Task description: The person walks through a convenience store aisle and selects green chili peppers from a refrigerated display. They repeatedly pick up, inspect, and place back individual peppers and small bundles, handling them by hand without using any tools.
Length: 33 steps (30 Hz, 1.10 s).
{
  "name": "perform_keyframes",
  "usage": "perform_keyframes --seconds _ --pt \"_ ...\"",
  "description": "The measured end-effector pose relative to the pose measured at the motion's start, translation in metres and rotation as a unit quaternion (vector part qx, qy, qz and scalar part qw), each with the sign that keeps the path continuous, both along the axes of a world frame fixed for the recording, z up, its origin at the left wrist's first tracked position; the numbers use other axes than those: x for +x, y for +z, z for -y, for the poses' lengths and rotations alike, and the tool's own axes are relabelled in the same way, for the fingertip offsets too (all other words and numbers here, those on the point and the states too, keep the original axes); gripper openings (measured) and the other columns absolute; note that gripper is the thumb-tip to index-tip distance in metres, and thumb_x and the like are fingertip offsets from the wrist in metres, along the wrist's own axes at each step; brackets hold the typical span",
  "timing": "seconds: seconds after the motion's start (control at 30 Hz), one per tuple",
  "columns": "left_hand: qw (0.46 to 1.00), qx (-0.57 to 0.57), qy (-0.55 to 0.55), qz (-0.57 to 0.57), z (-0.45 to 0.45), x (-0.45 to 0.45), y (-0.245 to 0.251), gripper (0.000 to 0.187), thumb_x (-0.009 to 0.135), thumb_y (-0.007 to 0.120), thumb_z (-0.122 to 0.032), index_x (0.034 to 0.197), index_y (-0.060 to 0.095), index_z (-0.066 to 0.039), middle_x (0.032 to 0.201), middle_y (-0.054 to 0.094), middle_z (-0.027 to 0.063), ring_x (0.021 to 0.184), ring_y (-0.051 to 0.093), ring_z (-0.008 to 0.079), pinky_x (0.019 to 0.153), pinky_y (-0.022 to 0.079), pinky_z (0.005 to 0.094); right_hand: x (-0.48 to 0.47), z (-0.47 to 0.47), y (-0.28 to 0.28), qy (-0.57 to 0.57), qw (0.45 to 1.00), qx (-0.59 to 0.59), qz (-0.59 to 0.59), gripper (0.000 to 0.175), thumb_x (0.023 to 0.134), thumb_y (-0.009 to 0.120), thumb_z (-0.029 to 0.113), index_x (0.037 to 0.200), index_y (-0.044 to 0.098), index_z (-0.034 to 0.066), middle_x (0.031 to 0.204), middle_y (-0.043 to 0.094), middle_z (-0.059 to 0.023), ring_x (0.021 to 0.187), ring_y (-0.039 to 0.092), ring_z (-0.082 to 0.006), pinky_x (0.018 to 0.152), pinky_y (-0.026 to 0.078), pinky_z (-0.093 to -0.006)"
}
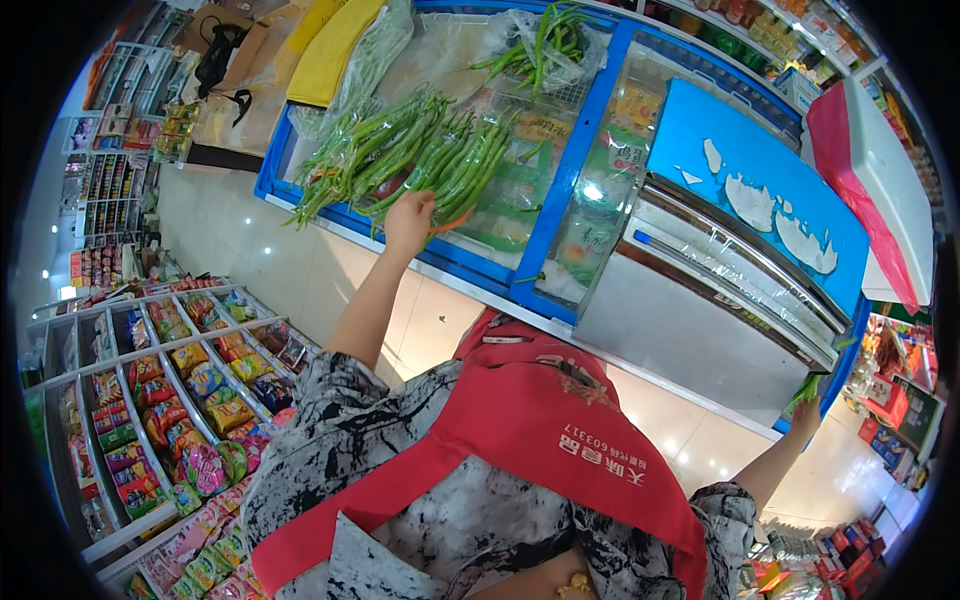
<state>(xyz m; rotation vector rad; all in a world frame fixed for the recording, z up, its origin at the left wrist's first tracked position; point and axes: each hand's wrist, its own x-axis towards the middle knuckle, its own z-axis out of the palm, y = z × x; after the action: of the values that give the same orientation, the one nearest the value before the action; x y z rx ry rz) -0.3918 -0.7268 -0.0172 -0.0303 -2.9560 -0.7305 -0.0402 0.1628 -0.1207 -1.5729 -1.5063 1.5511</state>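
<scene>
A large bunch of long green chilli peppers (442,161) lies on the glass top of a blue-framed chest freezer (537,247), partly over an orange rim (454,222). My left hand (410,221) is at the near edge of this bunch with its fingers curled in against the peppers. Whether it grips any is hidden. At the freezer's far right corner, my right hand (806,414) has its fingers closed around some green peppers (808,391), whose tips stick up above the hand.
More green chillies in a clear plastic bag (574,64) lie at the freezer's back. A blue-topped metal-and-glass appliance (757,180) covers its right side, beside a white box (889,172) with pink plastic. Snack shelves (180,375) stand at left. Cardboard boxes (247,67) lie beyond the freezer's left end.
</scene>
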Motion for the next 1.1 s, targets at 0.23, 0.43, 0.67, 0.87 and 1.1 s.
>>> perform_keyframes --seconds 0.23,0.43,0.67,0.87,1.1 --pt "0.986 -0.013 -0.157 0.062 -0.006 -0.044 0.001 0.039 0.078 0.062 -0.007 0.116 0.058 -0.015 0.108 0.054 0.0112 0.092 0.057 0.0296 0.077 0.048 0.0367 -0.08 0.181 0.122 0.002 0.939 0.334 0.079 0.032 0.085 0.062 0.025 0.1 0.063 -0.0025 0.088 0.065 -0.0111 0.076 0.063 -0.0164 0.064 0.052 -0.0264" --pt "0.953 -0.092 -0.282 0.058 0.004 -0.064 0.011 0.041 0.078 0.066 -0.02 0.118 0.056 -0.02 0.096 0.051 0.0105 0.085 0.058 0.0295 0.07 0.049 0.0395 -0.216 0.494 0.166 0.323 0.929 0.175 -0.045 0.018 0.09 0.054 0.012 0.102 0.061 0.0008 0.079 0.062 -0.0055 0.068 0.057 -0.0117 0.063 0.047 -0.0248" --pt "0.913 -0.13 -0.385 -0.009 0.012 -0.096 0.007 0.029 0.08 0.063 -0.022 0.108 0.058 -0.015 0.089 0.052 0.0101 0.077 0.059 0.0303 0.065 0.049 0.0402 -0.345 0.694 0.132 0.54 0.836 0.088 -0.032 0.025 0.082 0.06 0.013 0.103 0.059 -0.0004 0.084 0.065 -0.0145 0.075 0.064 -0.0226 0.069 0.049 -0.0317" --pt "0.936 0.03 -0.351 0.027 0.034 -0.116 -0.008 0.018 0.082 0.058 -0.016 0.099 0.061 -0.01 0.091 0.058 0.0109 0.079 0.061 0.0287 0.069 0.048 0.0395 -0.376 0.74 0.104 0.556 0.817 0.152 0.02 0.026 0.08 0.061 0.015 0.102 0.059 0.0006 0.083 0.064 -0.0152 0.076 0.062 -0.0296 0.068 0.048 -0.0382" --pt "0.931 0.074 -0.316 0.166 0.047 -0.113 -0.032 0.049 0.074 0.069 -0.016 0.117 0.05 -0.003 0.089 0.059 0.0136 0.084 0.06 0.0308 0.072 0.047 0.0386 -0.391 0.766 0.109 0.557 0.767 0.266 0.178 0.053 0.079 0.066 0.029 0.122 0.046 0.0045 0.104 0.058 -0.0173 0.092 0.061 -0.0314 0.074 0.049 -0.0388"
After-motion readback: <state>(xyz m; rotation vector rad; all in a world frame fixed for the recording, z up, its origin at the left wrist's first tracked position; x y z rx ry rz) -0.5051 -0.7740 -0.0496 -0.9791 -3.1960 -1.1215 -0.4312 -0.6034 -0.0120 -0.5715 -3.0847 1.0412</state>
